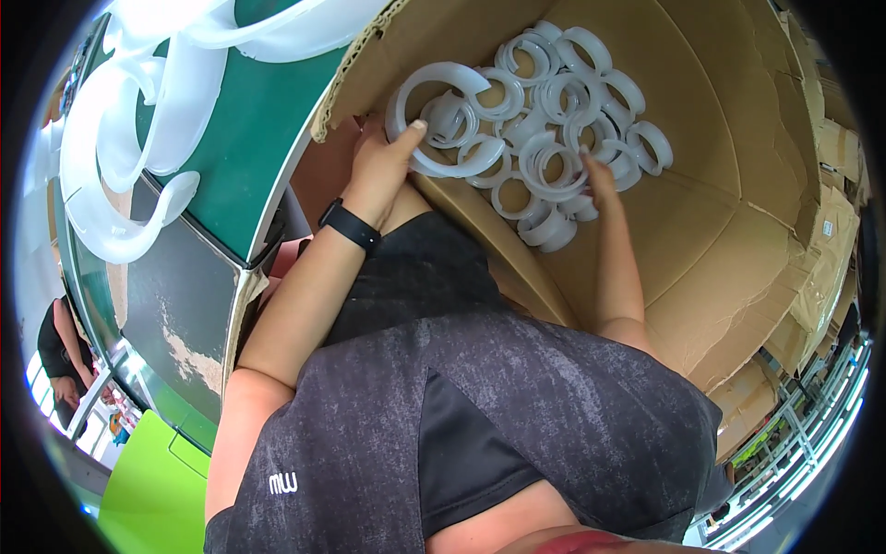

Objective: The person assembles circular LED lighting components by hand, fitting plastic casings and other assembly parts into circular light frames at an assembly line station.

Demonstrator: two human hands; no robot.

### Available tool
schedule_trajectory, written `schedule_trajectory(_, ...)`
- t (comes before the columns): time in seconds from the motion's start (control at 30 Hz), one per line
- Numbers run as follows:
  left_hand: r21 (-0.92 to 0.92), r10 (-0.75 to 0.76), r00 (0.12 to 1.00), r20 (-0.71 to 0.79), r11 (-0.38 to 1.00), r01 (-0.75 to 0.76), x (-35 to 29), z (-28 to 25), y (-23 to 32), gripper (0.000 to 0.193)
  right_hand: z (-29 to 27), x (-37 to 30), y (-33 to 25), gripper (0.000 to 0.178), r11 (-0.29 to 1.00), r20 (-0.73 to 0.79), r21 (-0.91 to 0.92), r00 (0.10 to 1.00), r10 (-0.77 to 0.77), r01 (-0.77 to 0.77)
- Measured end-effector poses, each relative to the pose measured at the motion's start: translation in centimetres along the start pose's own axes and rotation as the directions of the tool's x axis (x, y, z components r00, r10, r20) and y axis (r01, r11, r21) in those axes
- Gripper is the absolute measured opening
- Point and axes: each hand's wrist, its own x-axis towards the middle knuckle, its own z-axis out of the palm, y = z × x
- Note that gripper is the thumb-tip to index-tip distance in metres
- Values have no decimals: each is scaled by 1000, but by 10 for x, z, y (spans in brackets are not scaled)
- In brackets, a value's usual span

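Observation:
My left hand (388,159), with a black watch (351,225) on its wrist, grips a translucent white C-shaped plastic ring (399,109) by its edge, thumb on top. The ring is held over the near left side of a large cardboard box (711,120). Inside the box lies a heap of similar but smaller white rings (565,97), tumbled over one another. My right hand (598,175) reaches down into the box at the right side of the heap. Its fingers touch or sit beside a ring there; whether they grip it is hard to make out.
A green-topped table (249,120) stands left of the box, with several larger white C-shaped rings (101,175) piled on it. A bright green panel (152,480) is at lower left. Another person (65,355) is at far left. More cardboard boxes (826,249) stand to the right.

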Motion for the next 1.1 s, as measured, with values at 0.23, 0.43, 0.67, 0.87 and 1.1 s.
schedule_trajectory(0.23, 13, 137, 987, 78, 990, -138, -4, 13, 2, 50, 74, 56, 152, 56, 881, 38, 142, 892, 450, -451)
schedule_trajectory(0.43, 124, 106, 990, 89, 985, -116, -3, 13, -10, 62, 75, 127, 179, 52, 362, -23, -928, 956, -293, 88)
schedule_trajectory(0.67, 49, -7, 984, 177, 999, -2, -13, 4, -11, 60, 74, 132, 166, 53, 265, 250, -941, 961, 116, 212)
schedule_trajectory(0.87, 80, -22, 971, 239, 997, 3, -10, 1, -18, 51, 83, 102, 156, 46, 330, 77, -936, 985, -151, 124)
schedule_trajectory(1.1, 42, -208, 943, 261, 978, 205, -11, 8, 9, 53, 79, 53, 34, 28, 860, -179, -78, 842, -509, 504)
